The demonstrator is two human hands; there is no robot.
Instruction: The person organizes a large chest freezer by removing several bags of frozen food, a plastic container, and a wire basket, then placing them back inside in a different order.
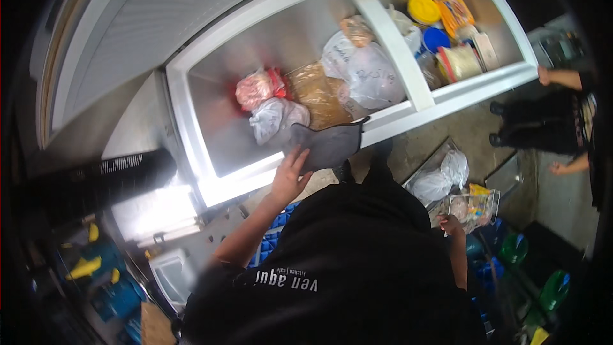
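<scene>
My left hand (289,177) is at the front rim of an open chest freezer (191,172), fingers apart. A dark grey cloth with black edging (330,146) appears beside its fingertips and covers part of the rim; whether they touch is unclear. Inside the freezer's left section are a pink bagged package (254,90), a white plastic bag (278,117), a brown wrapped package (318,93) and larger white bags bearing writing (371,76). Low by my right side, my right hand (449,224) has curled fingers at a white wire basket (495,206) of packaged food. Its grip is not clear.
Yellow-lidded (423,9) and blue-lidded (436,40) tubs occupy the freezer's right section. Another person (541,122) has one hand on its right end. A white bag (443,177) lies on a tray on the floor. Green bottles (513,249) stand behind the basket.
</scene>
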